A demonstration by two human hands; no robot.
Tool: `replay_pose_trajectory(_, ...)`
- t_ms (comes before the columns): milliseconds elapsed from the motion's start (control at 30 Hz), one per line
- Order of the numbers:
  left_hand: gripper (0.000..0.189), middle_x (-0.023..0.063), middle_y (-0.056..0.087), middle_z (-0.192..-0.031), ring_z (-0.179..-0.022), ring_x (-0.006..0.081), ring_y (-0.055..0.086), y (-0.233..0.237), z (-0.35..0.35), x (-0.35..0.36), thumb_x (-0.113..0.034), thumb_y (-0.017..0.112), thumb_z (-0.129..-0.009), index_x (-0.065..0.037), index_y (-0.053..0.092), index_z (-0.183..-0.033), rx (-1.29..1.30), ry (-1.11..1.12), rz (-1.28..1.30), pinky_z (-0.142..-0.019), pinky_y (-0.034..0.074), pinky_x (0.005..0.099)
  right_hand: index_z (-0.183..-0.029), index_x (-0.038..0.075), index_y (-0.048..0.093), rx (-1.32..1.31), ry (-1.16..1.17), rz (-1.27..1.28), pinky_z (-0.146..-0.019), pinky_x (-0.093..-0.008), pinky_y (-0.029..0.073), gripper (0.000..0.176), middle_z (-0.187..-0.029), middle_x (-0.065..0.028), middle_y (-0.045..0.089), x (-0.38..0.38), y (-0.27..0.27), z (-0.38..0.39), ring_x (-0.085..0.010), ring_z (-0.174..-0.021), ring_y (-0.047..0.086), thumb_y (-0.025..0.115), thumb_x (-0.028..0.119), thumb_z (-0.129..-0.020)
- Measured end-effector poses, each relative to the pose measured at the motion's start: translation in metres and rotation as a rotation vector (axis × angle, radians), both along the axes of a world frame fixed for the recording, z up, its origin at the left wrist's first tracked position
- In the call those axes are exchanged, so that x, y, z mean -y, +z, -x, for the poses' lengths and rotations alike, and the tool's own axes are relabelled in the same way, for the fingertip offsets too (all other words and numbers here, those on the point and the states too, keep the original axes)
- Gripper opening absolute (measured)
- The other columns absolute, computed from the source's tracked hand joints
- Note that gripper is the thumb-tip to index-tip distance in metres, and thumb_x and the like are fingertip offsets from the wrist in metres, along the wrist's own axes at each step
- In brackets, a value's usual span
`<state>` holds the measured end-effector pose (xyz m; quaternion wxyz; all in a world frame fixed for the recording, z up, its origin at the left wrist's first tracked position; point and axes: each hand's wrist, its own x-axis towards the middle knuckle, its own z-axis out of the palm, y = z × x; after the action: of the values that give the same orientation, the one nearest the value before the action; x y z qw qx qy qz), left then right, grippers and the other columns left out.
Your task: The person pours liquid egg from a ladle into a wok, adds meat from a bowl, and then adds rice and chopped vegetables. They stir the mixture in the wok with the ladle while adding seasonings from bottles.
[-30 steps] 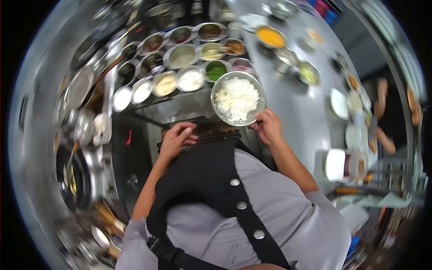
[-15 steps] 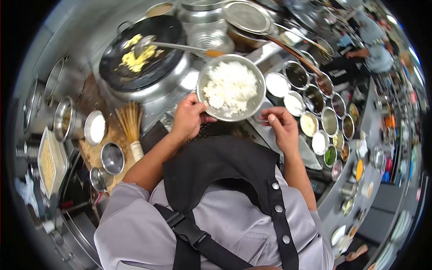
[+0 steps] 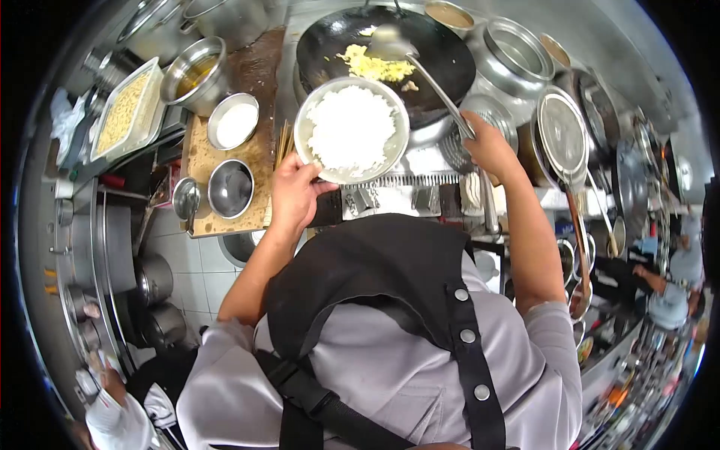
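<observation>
My left hand (image 3: 296, 191) pinches the near rim of a metal bowl (image 3: 305, 150), held up in front of my chest. White rice (image 3: 351, 129) fills much of the bowl. A long-handled ladle (image 3: 442, 94) is gripped in my right hand (image 3: 487, 146), fingers wrapped around its handle end. Its blurred metal head rests over the black wok (image 3: 315, 45), beside yellow scrambled egg (image 3: 379, 69). The bowl overlaps the wok's near left edge from this viewpoint.
On the left, a wooden board (image 3: 196, 150) carries a bowl of white powder or grains (image 3: 234, 122) and a steel bowl (image 3: 230, 189). A round strainer (image 3: 562, 135) tops a pot at right. Co-workers (image 3: 675, 300) stand at far right and lower left.
My view has swung left toward the wok. My right hand, free beside the bowl before, has taken hold of the ladle. My left hand still holds the rice bowl, which is nearer the wok.
</observation>
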<state>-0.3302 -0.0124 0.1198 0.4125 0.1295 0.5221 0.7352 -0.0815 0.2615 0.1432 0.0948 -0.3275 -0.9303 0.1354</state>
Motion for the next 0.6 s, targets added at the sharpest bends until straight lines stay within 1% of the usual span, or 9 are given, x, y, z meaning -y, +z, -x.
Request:
replay_pose_trajectory(67, 0.003, 0.0122, 0.067, -0.097, -0.081, 0.0211, 0.069, 0.000, -0.004, 0.009, 0.000, 0.056, -0.091, -0.002, 0.055, -0.090, -0.003, 0.065, -0.022, -0.063, 0.062, 0.0340, -0.143, 0.007, 0.043, -0.286, -0.253, 0.768, -0.048, -0.0350, 0.049, 0.057, -0.073, -0.0087, 0.059, -0.008, 0.017, -0.005, -0.0211, -0.056, 0.060, 0.060, 0.004, -0.088)
replay_pose_trajectory(100, 0.002, 0.0121, 0.067, -0.098, -0.081, 0.0209, 0.069, -0.001, -0.006, 0.011, 0.000, 0.056, -0.091, -0.002, 0.055, -0.091, 0.002, 0.128, 0.012, -0.064, 0.062, 0.0339, -0.143, 0.004, 0.042, -0.392, -0.288, 0.819, -0.042, -0.0259, 0.041, 0.053, -0.071, -0.0034, 0.052, -0.007, 0.017, -0.004, -0.0091, -0.051, 0.050, 0.057, 0.004, -0.092)
replay_pose_trajectory(133, 0.002, 0.0120, 0.068, -0.098, -0.081, 0.0208, 0.069, -0.003, -0.006, 0.013, 0.000, 0.056, -0.091, -0.002, 0.056, -0.092, 0.008, 0.189, 0.049, -0.064, 0.062, 0.0338, -0.142, 0.005, 0.040, -0.406, -0.315, 0.818, -0.043, -0.0280, 0.042, 0.052, -0.071, -0.0038, 0.053, -0.017, 0.007, -0.004, -0.0113, -0.051, 0.051, 0.057, 0.007, -0.093)
replay_pose_trajectory(233, 0.007, 0.0117, 0.068, -0.096, -0.079, 0.0202, 0.069, -0.025, -0.006, 0.018, 0.001, 0.055, -0.090, -0.001, 0.058, -0.096, 0.031, 0.217, 0.037, -0.063, 0.062, 0.0337, -0.141, 0.005, 0.040, -0.424, -0.365, 0.769, -0.044, -0.0273, 0.042, 0.051, -0.073, -0.0035, 0.054, -0.026, 0.013, 0.023, -0.0106, -0.052, 0.051, 0.057, 0.009, -0.093)
replay_pose_trajectory(333, 0.008, 0.0117, 0.068, -0.094, -0.076, 0.0203, 0.069, -0.027, -0.014, 0.011, 0.002, 0.053, -0.090, -0.002, 0.059, -0.095, 0.059, 0.257, 0.054, -0.063, 0.062, 0.0339, -0.139, 0.005, 0.042, -0.442, -0.335, 0.927, -0.045, -0.0267, 0.043, 0.048, -0.075, -0.0030, 0.054, -0.052, 0.007, 0.049, -0.0098, -0.053, 0.051, 0.057, 0.012, -0.094)
replay_pose_trajectory(400, 0.012, 0.0109, 0.069, -0.097, -0.079, 0.0191, 0.069, -0.032, -0.013, 0.010, 0.000, 0.052, -0.092, -0.003, 0.060, -0.101, 0.130, 0.224, 0.004, -0.064, 0.061, 0.0321, -0.137, 0.004, 0.043, -0.382, -0.137, 1.185, -0.044, -0.0253, 0.042, 0.047, -0.075, -0.0025, 0.054, -0.056, 0.012, 0.053, -0.0090, -0.054, 0.051, 0.058, 0.012, -0.093)
replay_pose_trajectory(467, 0.012, 0.0108, 0.069, -0.096, -0.079, 0.0190, 0.069, -0.030, -0.013, 0.009, 0.000, 0.052, -0.092, -0.003, 0.060, -0.101, 0.111, 0.246, 0.009, -0.064, 0.061, 0.0322, -0.138, 0.003, 0.044, -0.364, -0.104, 1.230, -0.043, -0.0239, 0.042, 0.047, -0.075, -0.0026, 0.053, -0.039, 0.032, 0.025, -0.0086, -0.051, 0.050, 0.058, 0.011, -0.093)
replay_pose_trajectory(533, 0.012, 0.0107, 0.069, -0.096, -0.078, 0.0188, 0.069, -0.029, -0.011, 0.009, 0.000, 0.053, -0.092, -0.003, 0.060, -0.101, 0.098, 0.277, 0.014, -0.063, 0.061, 0.0322, -0.132, 0.002, 0.047, -0.354, -0.076, 1.294, -0.040, -0.0249, 0.039, 0.042, -0.068, -0.0018, 0.052, -0.024, 0.038, 0.000, -0.0084, -0.047, 0.047, 0.059, 0.009, -0.092)
replay_pose_trajectory(600, 0.013, 0.0108, 0.069, -0.095, -0.076, 0.0190, 0.069, -0.027, -0.008, 0.011, 0.000, 0.053, -0.092, -0.003, 0.061, -0.102, 0.082, 0.305, 0.013, -0.063, 0.061, 0.0323, -0.135, 0.002, 0.046, -0.318, -0.067, 1.334, -0.040, -0.0249, 0.039, 0.045, -0.067, -0.0013, 0.052, -0.028, 0.036, -0.016, -0.0084, -0.046, 0.047, 0.059, 0.009, -0.092)
